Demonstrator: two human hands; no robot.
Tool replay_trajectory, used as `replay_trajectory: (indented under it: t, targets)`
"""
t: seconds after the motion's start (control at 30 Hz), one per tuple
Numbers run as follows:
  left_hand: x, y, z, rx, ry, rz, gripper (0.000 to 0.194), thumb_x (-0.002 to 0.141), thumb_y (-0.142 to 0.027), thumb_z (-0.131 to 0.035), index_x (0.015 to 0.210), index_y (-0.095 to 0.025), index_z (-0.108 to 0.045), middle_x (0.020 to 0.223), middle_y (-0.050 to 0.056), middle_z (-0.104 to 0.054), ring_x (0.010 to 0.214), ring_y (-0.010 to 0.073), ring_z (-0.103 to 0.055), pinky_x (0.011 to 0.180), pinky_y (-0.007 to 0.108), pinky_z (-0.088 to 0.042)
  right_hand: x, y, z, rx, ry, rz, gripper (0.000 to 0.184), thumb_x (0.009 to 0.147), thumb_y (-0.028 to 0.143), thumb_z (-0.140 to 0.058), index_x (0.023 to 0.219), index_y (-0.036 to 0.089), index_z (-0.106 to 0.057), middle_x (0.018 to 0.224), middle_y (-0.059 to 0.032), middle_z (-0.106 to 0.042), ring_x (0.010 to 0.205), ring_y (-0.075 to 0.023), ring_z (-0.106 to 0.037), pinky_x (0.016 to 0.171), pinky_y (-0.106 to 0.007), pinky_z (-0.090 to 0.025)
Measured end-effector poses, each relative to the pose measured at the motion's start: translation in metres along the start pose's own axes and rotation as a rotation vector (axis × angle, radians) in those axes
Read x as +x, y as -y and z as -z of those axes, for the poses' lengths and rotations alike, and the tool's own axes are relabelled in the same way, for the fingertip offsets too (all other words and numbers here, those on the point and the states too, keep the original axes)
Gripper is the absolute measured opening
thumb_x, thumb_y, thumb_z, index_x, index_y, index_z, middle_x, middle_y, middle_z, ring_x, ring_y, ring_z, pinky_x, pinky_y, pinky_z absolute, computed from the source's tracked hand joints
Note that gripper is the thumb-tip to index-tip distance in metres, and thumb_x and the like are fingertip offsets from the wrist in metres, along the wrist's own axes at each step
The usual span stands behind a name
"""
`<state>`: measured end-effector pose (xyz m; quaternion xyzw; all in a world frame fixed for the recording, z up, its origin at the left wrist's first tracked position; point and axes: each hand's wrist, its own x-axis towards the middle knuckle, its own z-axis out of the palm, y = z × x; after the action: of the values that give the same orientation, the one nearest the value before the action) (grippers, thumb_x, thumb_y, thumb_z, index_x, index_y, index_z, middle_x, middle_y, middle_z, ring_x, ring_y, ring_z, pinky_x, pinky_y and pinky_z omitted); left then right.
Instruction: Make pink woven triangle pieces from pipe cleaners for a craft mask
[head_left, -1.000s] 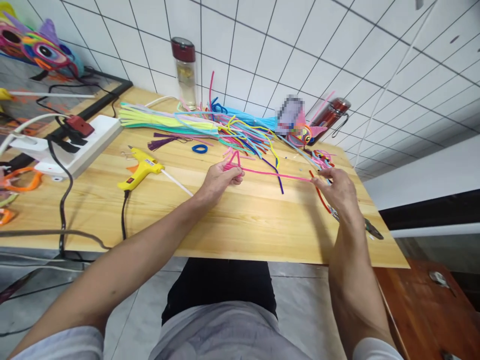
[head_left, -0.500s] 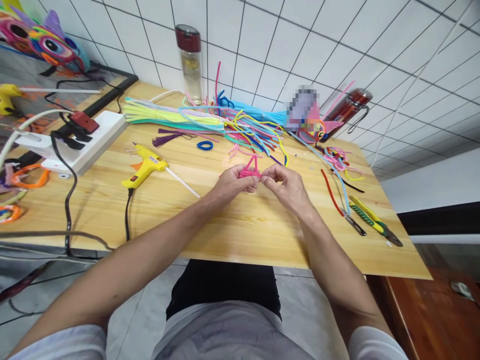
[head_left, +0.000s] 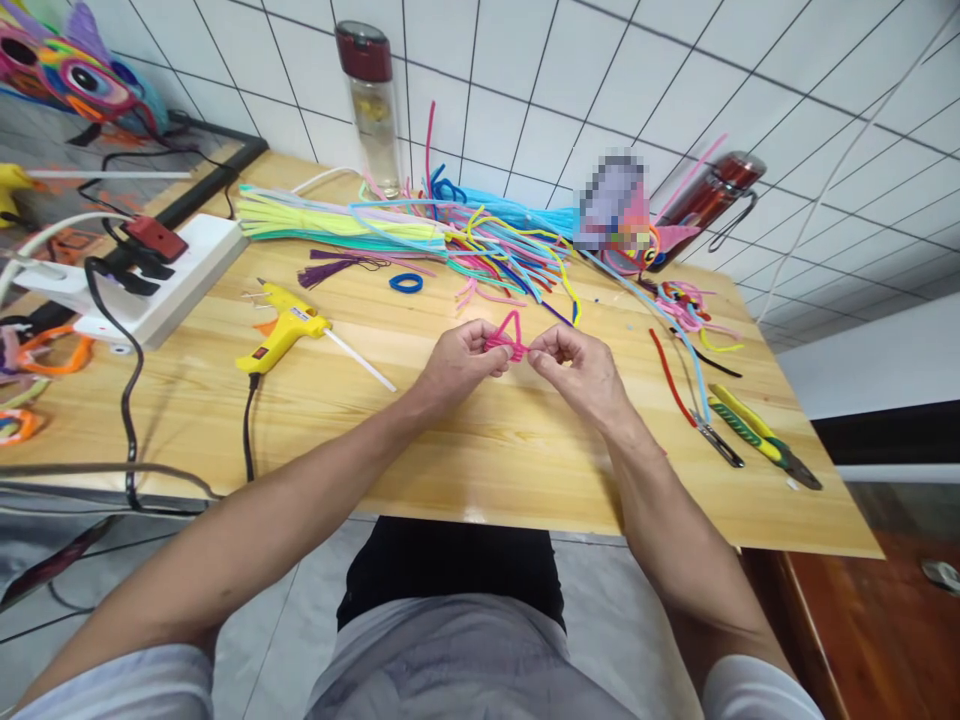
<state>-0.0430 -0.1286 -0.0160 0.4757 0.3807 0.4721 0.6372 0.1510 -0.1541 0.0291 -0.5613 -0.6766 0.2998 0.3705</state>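
A pink pipe cleaner [head_left: 513,328], bent into a small triangle with strands wound across its base, is held above the wooden table [head_left: 480,460]. My left hand [head_left: 466,358] is closed on its left side, thumb pressed over the wound strands. With thumb and forefinger, my right hand [head_left: 571,364] pinches the strand's end at the right. Beyond my hands lies a loose heap of coloured pipe cleaners [head_left: 510,255]. A small dark blue ring [head_left: 406,283] rests left of the heap.
A yellow glue gun [head_left: 281,325] lies to the left, near a white power strip [head_left: 176,280] with cables. Yellow-green pliers [head_left: 765,435] and small metal snips [head_left: 718,440] lie at the right. A glass bottle [head_left: 371,110] and a red flask [head_left: 709,205] stand by the tiled wall.
My right hand has drawn slightly away to the right, so a little more of the pink strand shows between my hands. The camera view has shifted a little.
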Motion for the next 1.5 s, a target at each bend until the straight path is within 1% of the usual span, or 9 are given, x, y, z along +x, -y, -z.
replay_trajectory:
  t: [0.1,0.2,0.3,0.43,0.57,0.93,1.17,1.37,1.5]
  targets:
    - [0.0000,0.0015,-0.0007,0.012,0.019,-0.026,0.025,0.071,-0.031,-0.086,0.086,-0.016,-0.072,0.075,0.000,-0.073,0.068,0.0121,-0.066,0.070,0.026,-0.056,-0.0005,-0.0019,-0.0009,0.020,0.007,-0.013,0.007,0.082,0.028,-0.070,0.084,0.022,-0.074,0.073,0.0008,-0.070,0.067,-0.0158,-0.059,0.066,-0.031,-0.046]
    - [0.0002,0.0014,-0.0008,0.001,0.027,-0.012,0.030,0.073,-0.030,-0.087,0.097,-0.015,-0.075,0.080,0.001,-0.075,0.071,0.0128,-0.068,0.073,0.027,-0.057,-0.0003,-0.0045,-0.0023,0.040,0.014,-0.014,0.008,0.081,0.026,-0.070,0.088,0.022,-0.074,0.074,0.0007,-0.070,0.068,-0.0166,-0.062,0.067,-0.031,-0.048]
    - [0.0002,0.0006,-0.0003,-0.040,0.014,-0.008,0.035,0.074,-0.026,-0.086,0.104,-0.016,-0.072,0.083,0.001,-0.077,0.072,0.0131,-0.070,0.074,0.027,-0.058,0.0000,-0.0062,-0.0030,0.063,0.016,-0.010,0.009,0.081,0.026,-0.071,0.088,0.023,-0.075,0.076,-0.0002,-0.072,0.069,-0.0171,-0.063,0.068,-0.032,-0.050]
    - [-0.0004,-0.0002,0.0000,-0.037,0.037,-0.017,0.024,0.078,-0.028,-0.083,0.091,-0.016,-0.068,0.080,0.002,-0.077,0.071,0.0129,-0.070,0.074,0.027,-0.058,0.0001,-0.0061,-0.0028,0.081,-0.009,-0.001,0.011,0.083,0.031,-0.075,0.091,0.023,-0.076,0.083,-0.0026,-0.077,0.074,-0.0189,-0.067,0.071,-0.034,-0.053]
    - [-0.0023,0.0008,-0.0010,0.011,0.099,-0.009,0.025,0.079,-0.032,-0.085,0.090,-0.016,-0.069,0.079,0.001,-0.075,0.070,0.0122,-0.068,0.072,0.027,-0.056,-0.0009,-0.0032,-0.0021,0.091,-0.023,0.010,0.013,0.087,0.036,-0.078,0.092,0.024,-0.075,0.086,-0.0035,-0.079,0.077,-0.0198,-0.069,0.074,-0.035,-0.054]
    - [-0.0073,-0.0028,-0.0044,0.041,0.217,-0.018,0.029,0.078,-0.040,-0.085,0.087,-0.018,-0.070,0.082,0.002,-0.075,0.069,0.0112,-0.062,0.068,0.027,-0.051,-0.0028,-0.0032,0.0002,0.094,0.017,-0.047,0.018,0.091,0.038,-0.072,0.082,0.023,-0.068,0.073,0.0011,-0.068,0.067,-0.0154,-0.054,0.067,-0.033,-0.040]
    - [-0.0060,-0.0027,-0.0051,0.028,0.231,0.007,0.033,0.072,-0.037,-0.089,0.086,-0.018,-0.065,0.076,-0.003,-0.067,0.066,0.0096,-0.057,0.065,0.025,-0.046,-0.0035,-0.0034,0.0000,0.137,0.047,-0.062,0.020,0.091,0.040,-0.075,0.083,0.022,-0.069,0.070,0.0025,-0.065,0.065,-0.0146,-0.051,0.065,-0.032,-0.039]
    - [-0.0074,-0.0043,-0.0054,0.071,0.208,-0.008,0.034,0.071,-0.038,-0.089,0.082,-0.019,-0.063,0.071,-0.005,-0.058,0.065,0.0089,-0.051,0.064,0.025,-0.039,-0.0051,-0.0024,-0.0022,0.185,0.075,-0.058,0.023,0.090,0.044,-0.076,0.083,0.022,-0.071,0.075,0.0000,-0.072,0.067,-0.0153,-0.056,0.066,-0.032,-0.042]
    - [-0.0077,-0.0038,-0.0051,0.071,0.216,-0.015,0.033,0.072,-0.038,-0.088,0.082,-0.019,-0.063,0.071,-0.005,-0.057,0.065,0.0094,-0.050,0.064,0.026,-0.039,-0.0058,-0.0012,-0.0032,0.197,0.072,-0.057,0.025,0.089,0.046,-0.079,0.082,0.023,-0.071,0.075,-0.0005,-0.073,0.067,-0.0160,-0.058,0.066,-0.032,-0.044]
